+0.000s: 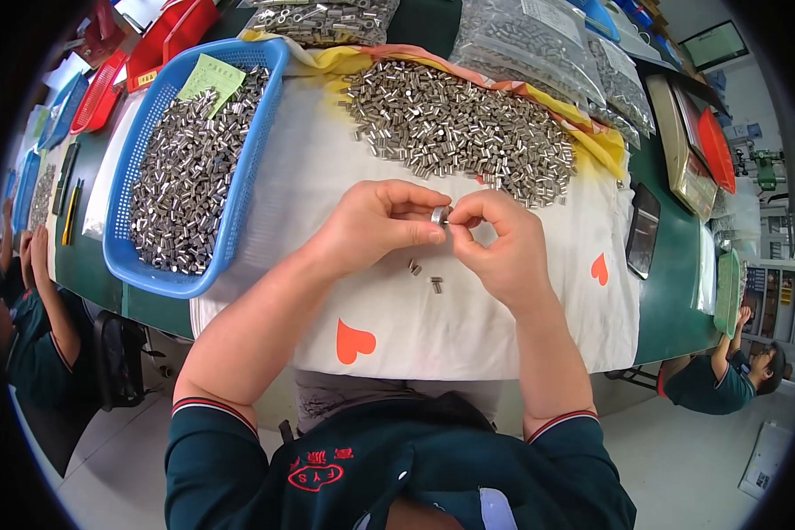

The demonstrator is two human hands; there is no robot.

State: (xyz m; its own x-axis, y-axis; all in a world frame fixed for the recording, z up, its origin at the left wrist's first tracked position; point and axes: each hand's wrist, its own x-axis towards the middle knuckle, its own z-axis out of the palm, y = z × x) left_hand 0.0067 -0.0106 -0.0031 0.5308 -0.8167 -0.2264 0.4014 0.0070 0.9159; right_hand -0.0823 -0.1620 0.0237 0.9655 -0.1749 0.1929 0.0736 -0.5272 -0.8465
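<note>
My left hand (362, 225) pinches a small round shiny metal piece (439, 215), ring-like in shape, between thumb and fingers. Against its right side, the thumb and forefinger of my right hand (508, 252) are closed on something tiny, mostly hidden by the fingertips. A few short metal cylinders (436, 284) lie on the white cloth (450, 340) just below my hands. Beyond them spreads a big heap of the same kind of silvery cylinders (459, 119).
At left stands a blue basket (119, 199) full of small metal cylinders with a yellow-green slip (212, 81). Clear bags of metal parts (530, 49) line the back. A phone (644, 230) lies at right. People (720, 380) sit on both sides.
</note>
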